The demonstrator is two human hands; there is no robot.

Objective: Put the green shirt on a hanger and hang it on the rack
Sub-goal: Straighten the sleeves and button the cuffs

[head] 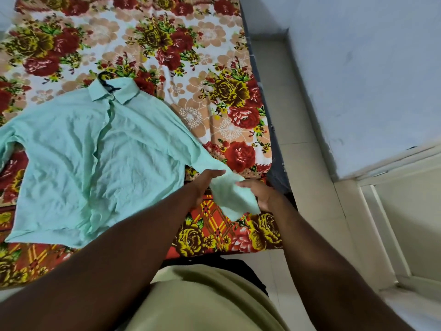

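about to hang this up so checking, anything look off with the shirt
The green shirt is creased all over its front, and its far sleeve is bunched at the picture's left edge. The black hanger hook pokes from the collar leaning left, not in line with the placket. No tears show.

Bare sheet (191,56) beyond the collar (114,91) and to the right of the shirt (95,151): open room to come down flat. Shirt spread over the near left of the sheet, one arm running off the left edge.

Hanger (106,82) hook poking out past the collar, open sheet all round it on the far side. Sleeve (229,194) gripped between left hand (205,185) and right hand (262,194) at the near right corner, filling the gap between them.

Right of the sheet, a narrow strip of floor (298,163), then the wall (358,68) closing off that side. Pale frame (393,211) standing at near right, past the floor strip.
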